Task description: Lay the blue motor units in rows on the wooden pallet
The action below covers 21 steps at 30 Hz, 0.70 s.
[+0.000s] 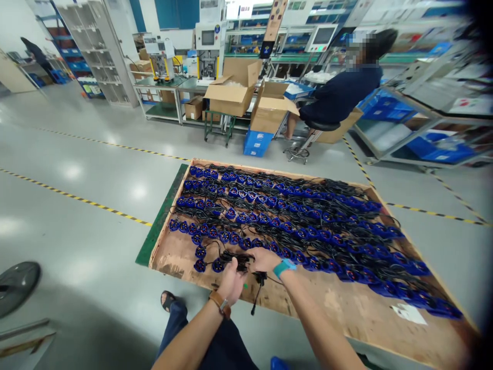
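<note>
Near the front edge of a wide wooden tray (319,303), my left hand (232,281) is closed around a bundle of black cables (235,258). My right hand (264,259) grips the same bundle from its right side, fingers curled over the strands. A black connector (260,277) and a thin cable end (253,310) dangle below the hands. Just left of the bundle sits a round blue part (217,265) with coloured contacts inside. Behind, rows of similar blue parts (246,244) with black cables fill most of the tray.
A white paper (409,313) lies at the tray's right front. Beyond the tray are open cardboard boxes (231,97), blue crates (257,143) and a seated co-worker (342,95). A wheeled cart (423,128) stands at right. Yellow-black tape (96,203) marks the floor.
</note>
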{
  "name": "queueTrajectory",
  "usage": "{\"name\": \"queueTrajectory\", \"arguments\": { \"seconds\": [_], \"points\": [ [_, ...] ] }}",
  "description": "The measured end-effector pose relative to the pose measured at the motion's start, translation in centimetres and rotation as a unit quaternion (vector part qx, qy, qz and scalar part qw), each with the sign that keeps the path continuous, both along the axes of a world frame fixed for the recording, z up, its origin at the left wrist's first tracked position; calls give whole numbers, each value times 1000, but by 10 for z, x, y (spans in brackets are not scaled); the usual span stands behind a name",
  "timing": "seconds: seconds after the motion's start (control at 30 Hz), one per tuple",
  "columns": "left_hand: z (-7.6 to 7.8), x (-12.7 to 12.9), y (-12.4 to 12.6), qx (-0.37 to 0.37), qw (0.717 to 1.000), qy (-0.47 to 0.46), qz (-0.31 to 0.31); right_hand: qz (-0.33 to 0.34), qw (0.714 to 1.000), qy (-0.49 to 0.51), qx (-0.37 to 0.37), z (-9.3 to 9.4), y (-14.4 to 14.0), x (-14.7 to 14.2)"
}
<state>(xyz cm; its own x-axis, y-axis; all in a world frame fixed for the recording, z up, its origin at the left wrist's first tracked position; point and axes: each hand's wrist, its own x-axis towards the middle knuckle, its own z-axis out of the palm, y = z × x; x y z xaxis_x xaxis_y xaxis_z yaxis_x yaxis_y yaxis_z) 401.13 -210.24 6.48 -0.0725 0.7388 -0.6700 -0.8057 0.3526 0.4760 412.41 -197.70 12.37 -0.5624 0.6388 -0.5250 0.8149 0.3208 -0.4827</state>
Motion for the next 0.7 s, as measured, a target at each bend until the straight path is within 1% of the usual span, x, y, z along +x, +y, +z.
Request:
{"name": "queueTrajectory", "arguments": {
  "seconds": [0.07,0.13,0.17,0.2,0.23,0.27,0.3,0.33,0.37,0.4,0.43,0.47,0.5,0.53,0.6,0.7],
  "points": [
    [5,-13,-22,-9,997,63,-41,-14,998,-35,47,-4,-5,4],
    [11,-39,-43,-16,987,139,-74,-40,992,-57,103,-7,-19,5],
    [14,-56,-50,-9,977,195,-82,-52,988,-64,128,-8,-27,5],
    [18,-75,-54,11,957,273,-92,-65,983,-68,156,-11,-37,4],
    [21,-94,-54,55,895,426,-119,-74,977,-67,188,-14,-47,1],
    [24,-113,-51,98,809,560,-145,-81,970,-61,222,-18,-57,-2],
    [27,-132,-45,135,719,659,-177,-84,962,-50,254,-24,-67,-6],
    [28,-148,-37,165,630,727,-219,-85,955,-35,281,-30,-75,-10],
    [29,-162,-29,192,553,766,-267,-83,950,-18,301,-37,-82,-14],
    [29,-174,-20,215,488,785,-315,-80,948,0,308,-43,-88,-18],
    [28,-184,-12,235,436,791,-359,-75,949,16,305,-49,-91,-22],
    [27,-191,-6,252,396,791,-394,-70,952,29,297,-54,-93,-25],
    [25,-198,-1,266,366,788,-418,-63,955,39,287,-56,-93,-28],
    [23,-203,3,277,344,785,-434,-57,958,44,276,-57,-91,-30],
    [20,-212,6,292,317,782,-451,-49,964,38,258,-52,-85,-35],
    [17,-225,7,311,295,779,-457,-33,969,9,244,-37,-70,-45]
  ]
}}
